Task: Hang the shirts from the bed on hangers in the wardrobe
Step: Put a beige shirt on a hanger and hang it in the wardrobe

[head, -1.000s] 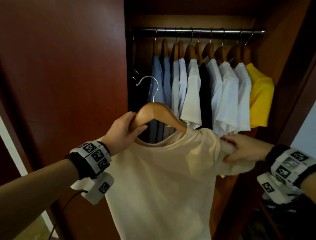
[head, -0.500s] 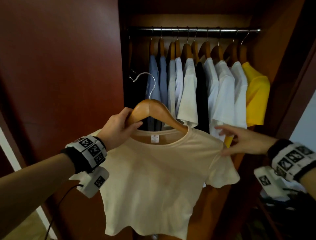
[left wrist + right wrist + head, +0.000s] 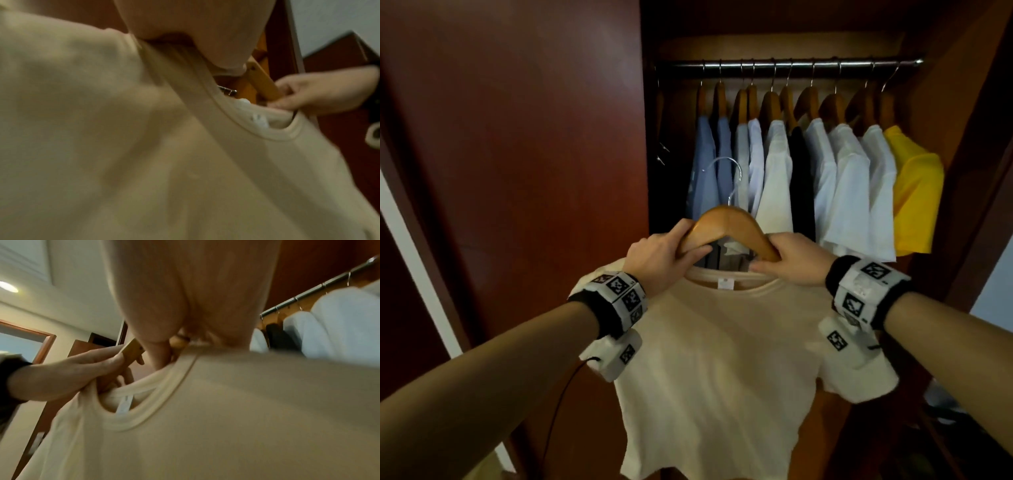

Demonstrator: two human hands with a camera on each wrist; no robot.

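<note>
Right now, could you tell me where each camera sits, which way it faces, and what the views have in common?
Head: worn on the head, facing forward and down into the wardrobe; shows both forearms, the left hand and right hand gripping the wooden hanger that carries the cream shirt, below the rail.
Left wrist: looks up along the left hand, across the shirt to the right hand.
Right wrist: looks up along the right hand toward the left hand, ceiling and rail.
Shared: all three views show the hanger and the shirt's collar.
</note>
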